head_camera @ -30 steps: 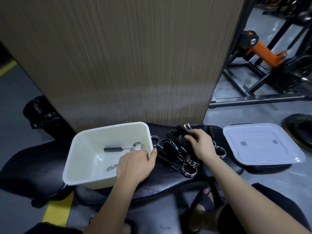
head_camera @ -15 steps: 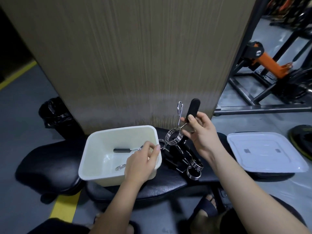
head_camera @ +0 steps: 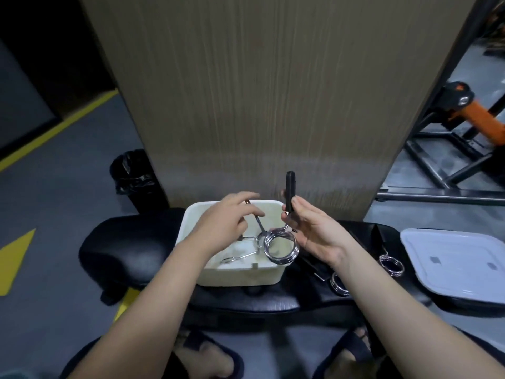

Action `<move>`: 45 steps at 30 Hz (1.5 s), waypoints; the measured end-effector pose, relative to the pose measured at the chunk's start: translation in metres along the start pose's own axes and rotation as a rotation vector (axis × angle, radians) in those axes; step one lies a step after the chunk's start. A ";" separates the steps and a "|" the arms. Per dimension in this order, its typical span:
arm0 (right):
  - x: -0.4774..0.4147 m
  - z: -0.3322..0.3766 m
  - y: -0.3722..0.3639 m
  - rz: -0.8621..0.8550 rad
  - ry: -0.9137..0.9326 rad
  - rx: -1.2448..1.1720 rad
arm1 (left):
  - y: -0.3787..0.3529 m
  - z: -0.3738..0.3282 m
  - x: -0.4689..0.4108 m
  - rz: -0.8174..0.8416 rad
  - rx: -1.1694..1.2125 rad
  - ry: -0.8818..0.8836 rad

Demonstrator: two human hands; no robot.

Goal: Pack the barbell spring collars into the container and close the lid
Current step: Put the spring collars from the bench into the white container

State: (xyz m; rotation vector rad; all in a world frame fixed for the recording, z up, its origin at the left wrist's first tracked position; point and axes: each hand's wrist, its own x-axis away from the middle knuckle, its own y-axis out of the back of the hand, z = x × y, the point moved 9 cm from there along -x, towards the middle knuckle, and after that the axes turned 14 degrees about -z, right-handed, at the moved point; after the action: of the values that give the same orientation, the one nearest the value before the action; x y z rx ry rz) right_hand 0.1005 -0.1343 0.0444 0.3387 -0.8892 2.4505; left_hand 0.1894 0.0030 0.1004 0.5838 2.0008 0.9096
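I hold a chrome spring collar (head_camera: 281, 248) over the right half of the white container (head_camera: 240, 276). My right hand (head_camera: 314, 231) grips its black-sleeved handle, which points up. My left hand (head_camera: 218, 231) pinches the collar's other, bare metal handle above the container. Another collar (head_camera: 237, 257) lies inside the container, partly hidden by my left arm. Two more collars (head_camera: 391, 265) (head_camera: 338, 283) lie on the black bench pad (head_camera: 123, 250) to the right. Off at the far right, the white lid (head_camera: 451, 258) lies flat, apart from the container.
A wood-grain pillar (head_camera: 273, 105) rises right behind the bench. A black bin (head_camera: 134, 176) stands at the back left. A dark metal rack with an orange part (head_camera: 470, 116) fills the right background. My sandalled feet (head_camera: 207, 356) are under the bench.
My right hand lifted a collar from the pile and carried it left over the container. My left hand left the container's rim and took the collar's other handle.
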 end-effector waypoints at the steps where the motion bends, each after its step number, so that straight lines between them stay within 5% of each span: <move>1: -0.003 -0.001 -0.002 0.000 -0.011 -0.005 | 0.000 0.001 0.002 0.033 -0.100 -0.076; 6: -0.014 -0.001 -0.017 -0.039 0.058 0.157 | 0.022 0.008 0.006 -0.122 -0.273 -0.186; 11: -0.040 0.003 0.028 -0.548 0.411 0.923 | 0.017 0.050 0.028 -0.067 -0.348 -0.044; 14: -0.050 -0.037 0.037 -0.560 0.379 1.240 | 0.015 0.075 0.040 -0.005 -0.420 0.048; 27: -0.050 -0.051 0.043 -0.586 0.622 1.115 | -0.058 0.101 0.054 0.415 -0.396 0.230; 38: -0.052 -0.053 0.044 -0.624 0.656 1.189 | -0.120 0.090 0.060 0.695 -0.241 0.283; 45: -0.052 -0.052 0.042 -0.640 0.672 1.182 | -0.136 0.104 0.085 0.869 -0.142 0.468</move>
State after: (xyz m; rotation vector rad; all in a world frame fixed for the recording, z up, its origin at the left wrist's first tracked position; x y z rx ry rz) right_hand 0.1184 -0.1471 -0.0371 0.1148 0.8752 1.9488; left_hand 0.2216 0.0150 -0.0873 1.2974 2.0463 1.8238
